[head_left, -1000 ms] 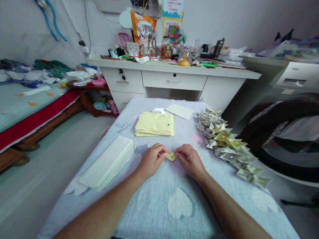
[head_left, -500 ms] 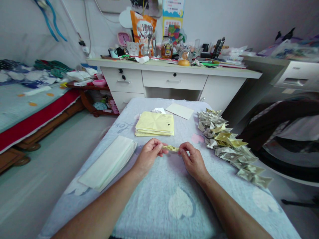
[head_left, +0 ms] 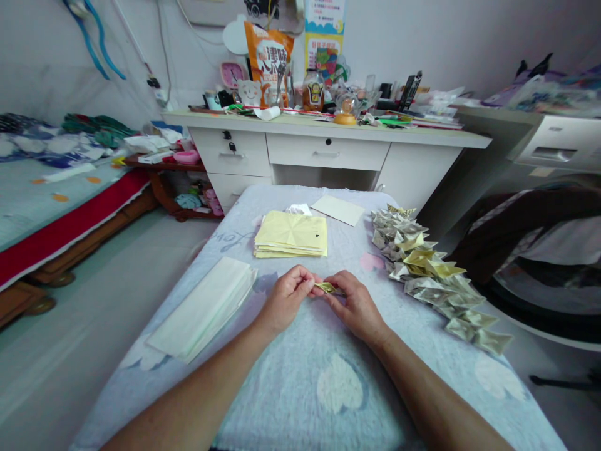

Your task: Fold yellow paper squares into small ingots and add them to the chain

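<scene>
Closer together than half a second ago, the left hand [head_left: 287, 297] and right hand [head_left: 355, 305] now partly cover the small folded paper [head_left: 327, 287] between them, on the near side of the yellow stack [head_left: 291, 235]. The left pinches one end between thumb and fingers; the right grips the other, some of its fingertips hidden. On the desk [head_left: 300, 150], a jar [head_left: 313, 94] holds something amber; the orange bag [head_left: 268, 59] hides its contents.

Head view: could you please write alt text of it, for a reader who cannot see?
Left hand and right hand hold a small folded paper over a blue cloth. A yellow paper stack lies beyond, a white stack at left, folded pieces at right.
</scene>
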A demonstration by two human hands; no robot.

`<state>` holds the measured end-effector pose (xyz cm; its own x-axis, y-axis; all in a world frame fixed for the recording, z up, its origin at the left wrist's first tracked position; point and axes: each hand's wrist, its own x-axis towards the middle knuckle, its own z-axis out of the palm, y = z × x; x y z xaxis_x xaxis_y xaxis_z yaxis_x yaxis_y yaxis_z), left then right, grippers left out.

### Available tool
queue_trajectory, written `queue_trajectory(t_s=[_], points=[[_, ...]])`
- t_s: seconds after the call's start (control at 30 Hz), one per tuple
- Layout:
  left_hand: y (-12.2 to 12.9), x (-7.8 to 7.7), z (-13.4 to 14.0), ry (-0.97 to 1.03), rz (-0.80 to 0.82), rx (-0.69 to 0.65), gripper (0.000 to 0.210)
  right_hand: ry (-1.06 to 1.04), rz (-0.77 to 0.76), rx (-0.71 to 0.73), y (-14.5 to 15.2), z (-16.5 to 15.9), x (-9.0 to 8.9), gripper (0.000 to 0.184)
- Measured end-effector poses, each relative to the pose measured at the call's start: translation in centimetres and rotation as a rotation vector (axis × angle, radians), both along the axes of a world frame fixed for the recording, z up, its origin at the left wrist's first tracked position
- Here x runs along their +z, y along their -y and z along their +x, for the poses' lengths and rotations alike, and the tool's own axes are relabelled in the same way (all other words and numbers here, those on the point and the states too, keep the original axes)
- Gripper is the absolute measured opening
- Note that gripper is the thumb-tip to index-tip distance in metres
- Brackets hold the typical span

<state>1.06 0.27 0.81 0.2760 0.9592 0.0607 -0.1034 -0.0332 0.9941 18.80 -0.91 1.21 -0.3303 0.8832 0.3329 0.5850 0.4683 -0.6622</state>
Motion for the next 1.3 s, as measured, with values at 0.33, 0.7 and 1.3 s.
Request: queue_trajectory(t_s=[0.33, 0.7, 1.3], points=[[0.0, 0.8, 0.0, 0.001, -0.023, -0.004, 0.018, -0.079, -0.015, 0.022, -0.1, 0.1, -0.3, 0.015], [0.0, 0.1, -0.1, -0.359, 0.105, -0.01, 0.022, -0.166, -0.145, 0.075, 0.0, -0.1, 0.0, 0.013], [-0.3, -0.4, -0.5, -0.328, 0.057, 0.011, 0.035, -0.081, -0.19, 0.057, 0.2, -0.2, 0.0, 0.019]])
